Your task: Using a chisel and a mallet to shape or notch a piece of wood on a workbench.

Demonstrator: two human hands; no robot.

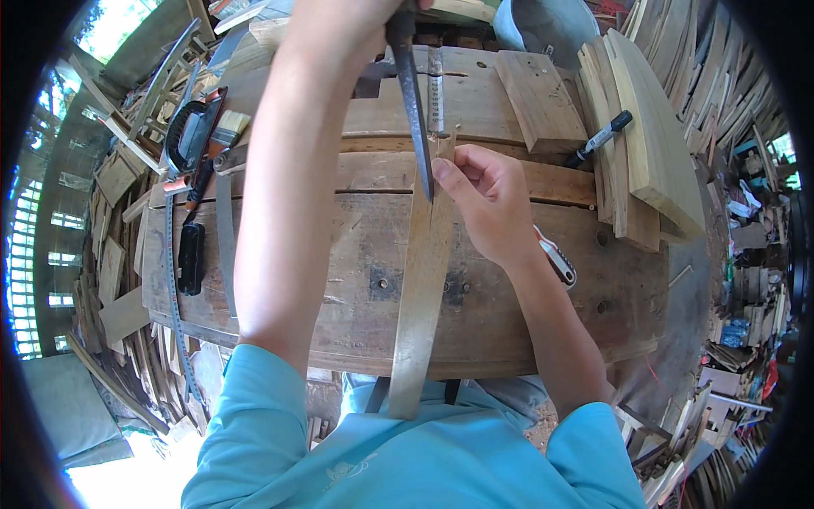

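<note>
A long, narrow wooden strip (420,297) lies over the workbench (526,305), its near end against my shirt. My left hand (360,21) is up at the top edge, partly cut off, closed round the dark handle of a tapered metal file (413,102). The file points down toward me, its tip over the strip's far part. Beside that tip my right hand (487,191) pinches the strip's far end between thumb and bent fingers. Beyond the strip lies a metal ruler (436,93).
At the left lie a brush (231,129), a handled tool (188,136) and a thin metal strip (225,229). A marker (604,136) rests by stacked boards (649,144) at the right. A red-and-grey tool handle (557,257) shows behind my right wrist. A grey bucket (543,30) stands at the back.
</note>
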